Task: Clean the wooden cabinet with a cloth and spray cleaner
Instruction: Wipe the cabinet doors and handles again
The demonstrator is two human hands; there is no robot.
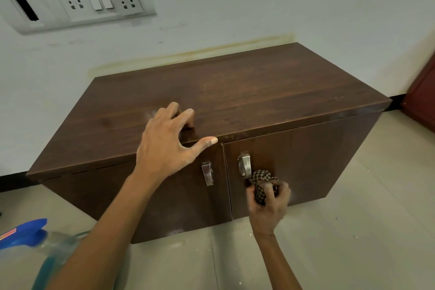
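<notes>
A low dark wooden cabinet (247, 92) with two front doors stands against the wall. My left hand (168, 141) rests on its top near the front edge, fingers spread, holding nothing. My right hand (270, 205) grips a bunched checkered cloth (260, 185) and presses it against the right door just below the right metal handle (244, 165). The left door's handle (207, 173) is uncovered. A spray bottle (26, 240) with a blue trigger head and blue liquid sits at the lower left, partly hidden by my left forearm.
A switch and socket panel (94, 1) is mounted on the white wall above the cabinet. Beige floor tiles (353, 231) lie in front and to the right. A reddish-brown door or panel (423, 92) stands at the right edge.
</notes>
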